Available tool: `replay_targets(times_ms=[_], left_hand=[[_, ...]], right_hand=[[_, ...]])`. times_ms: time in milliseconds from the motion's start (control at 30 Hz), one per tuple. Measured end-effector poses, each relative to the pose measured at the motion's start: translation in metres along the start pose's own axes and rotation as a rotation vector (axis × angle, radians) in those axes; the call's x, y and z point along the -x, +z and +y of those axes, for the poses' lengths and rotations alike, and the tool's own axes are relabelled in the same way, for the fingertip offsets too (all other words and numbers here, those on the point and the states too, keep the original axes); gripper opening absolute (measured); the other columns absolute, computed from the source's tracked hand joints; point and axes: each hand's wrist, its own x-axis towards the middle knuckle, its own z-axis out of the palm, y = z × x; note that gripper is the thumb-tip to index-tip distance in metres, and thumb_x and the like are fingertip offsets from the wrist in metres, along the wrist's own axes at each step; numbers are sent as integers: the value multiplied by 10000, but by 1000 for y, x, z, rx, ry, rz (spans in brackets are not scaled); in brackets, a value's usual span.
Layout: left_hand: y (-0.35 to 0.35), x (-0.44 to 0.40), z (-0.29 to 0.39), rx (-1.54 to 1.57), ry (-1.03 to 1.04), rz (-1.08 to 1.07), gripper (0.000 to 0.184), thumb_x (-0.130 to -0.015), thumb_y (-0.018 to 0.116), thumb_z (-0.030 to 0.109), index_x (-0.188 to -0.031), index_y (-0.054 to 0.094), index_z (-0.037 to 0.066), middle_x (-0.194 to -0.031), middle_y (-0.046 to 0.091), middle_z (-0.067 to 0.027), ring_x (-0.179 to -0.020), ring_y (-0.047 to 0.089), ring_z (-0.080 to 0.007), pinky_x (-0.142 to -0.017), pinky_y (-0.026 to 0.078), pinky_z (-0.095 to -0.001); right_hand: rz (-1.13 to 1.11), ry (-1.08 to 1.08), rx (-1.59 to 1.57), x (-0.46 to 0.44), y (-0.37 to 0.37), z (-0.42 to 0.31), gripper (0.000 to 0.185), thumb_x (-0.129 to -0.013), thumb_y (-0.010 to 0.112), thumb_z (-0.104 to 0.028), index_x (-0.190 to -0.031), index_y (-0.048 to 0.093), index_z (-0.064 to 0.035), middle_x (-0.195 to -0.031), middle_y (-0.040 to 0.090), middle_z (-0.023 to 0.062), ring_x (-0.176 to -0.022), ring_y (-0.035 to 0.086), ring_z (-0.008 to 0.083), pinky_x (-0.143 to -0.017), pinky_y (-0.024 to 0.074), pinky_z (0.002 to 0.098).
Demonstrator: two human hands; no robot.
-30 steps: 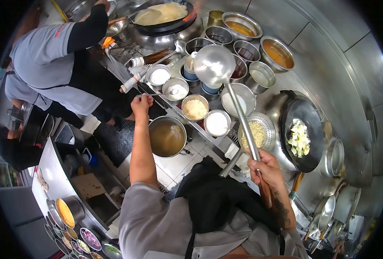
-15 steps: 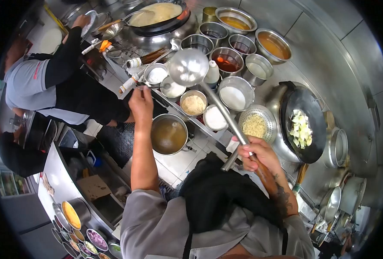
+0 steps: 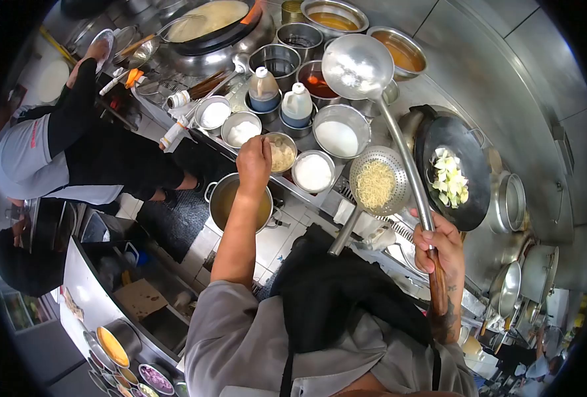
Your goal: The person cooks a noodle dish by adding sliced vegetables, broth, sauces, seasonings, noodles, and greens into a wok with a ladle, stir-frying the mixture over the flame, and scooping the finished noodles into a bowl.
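My right hand (image 3: 442, 245) grips the wooden handle of a long ladle (image 3: 358, 66), whose round metal bowl is raised over the pots at the back. My left hand (image 3: 254, 162) is closed in a pinch at the left rim of a bowl of tan granules (image 3: 281, 153); whatever lies between its fingers is hidden. Close by are bowls of white powder (image 3: 313, 172) (image 3: 242, 130). Noodles (image 3: 375, 184) lie in a perforated strainer (image 3: 399, 177) left of the ladle's shaft. Chopped pale green vegetables (image 3: 450, 177) sit in a black wok (image 3: 472, 205) beyond my right hand.
Two squeeze bottles (image 3: 264, 89) (image 3: 297, 104) stand among pots of dark and red liquid. A large wok of pale liquid (image 3: 207, 21) is at the back. Below the counter's edge stands a floor pot (image 3: 224, 198). Another person (image 3: 35, 149) works on the left.
My left hand has moved right, from beside the white powder bowls to the tan granules. My right hand has shifted right, swinging the ladle's bowl up and right. The view has shifted slightly.
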Motion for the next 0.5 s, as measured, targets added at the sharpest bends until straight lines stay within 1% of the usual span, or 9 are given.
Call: replay_targets(times_ms=[67, 167, 500], left_hand=[[3, 0, -7, 4, 31, -8, 148, -856, 576, 115, -820, 584, -29, -707, 599, -211, -644, 587, -388, -582, 458, -433], [6, 2, -7, 70, -57, -52, 155, -861, 572, 117, -811, 579, -30, -708, 600, -214, -640, 587, -389, -581, 455, -433], [3, 9, -6, 80, -103, -148, 176, -871, 556, 131, -849, 597, -39, -759, 622, -225, -684, 612, -388, -607, 470, -408]], right_hand=[[37, -2, 10, 3, -6, 3, 423, -824, 512, -43, -1229, 459, 62, -659, 465, 67, -334, 391, 101, -301, 317, 218], [71, -1, -2, 6, -10, 6, 410, -824, 505, -40, -1218, 464, 64, -660, 469, 69, -333, 387, 101, -303, 317, 217], [106, 17, -45, 13, -16, 14, 373, -825, 487, -33, -1184, 476, 68, -660, 472, 77, -337, 392, 109, -306, 318, 231]])
